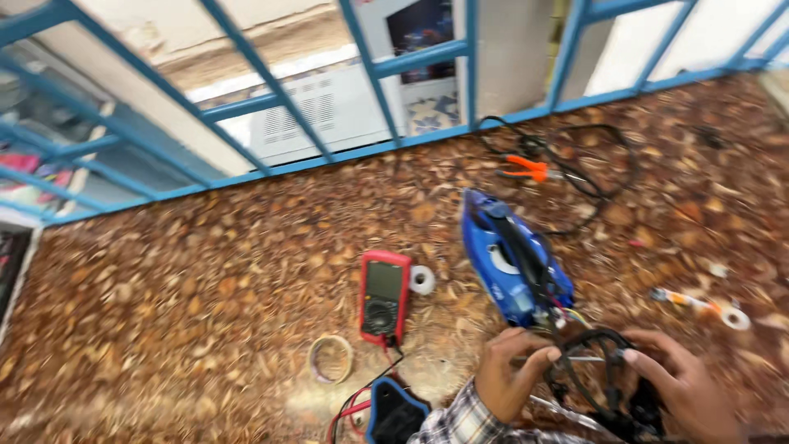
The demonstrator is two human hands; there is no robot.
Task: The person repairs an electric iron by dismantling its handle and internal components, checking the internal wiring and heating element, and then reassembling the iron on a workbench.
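Observation:
A blue clothes iron (511, 256) lies on the brown speckled floor, its rear end open with coloured wires (565, 316) showing. My left hand (508, 372) pinches a thin metal tool (575, 358) just behind the iron's rear. My right hand (684, 380) grips the looped black power cord (585, 372) beside it. A red multimeter (384, 296) lies to the left of the iron, with its red and black leads (355, 404) trailing toward me. A blue and black cover piece (394, 413) sits by my left sleeve.
A small white tape roll (422, 279) lies beside the meter and a beige tape ring (330, 359) nearer me. Orange-handled pliers (528, 168) and a black cable (600, 168) lie near the blue railing (386, 90). A screwdriver (684, 300) and another white roll (735, 317) lie right.

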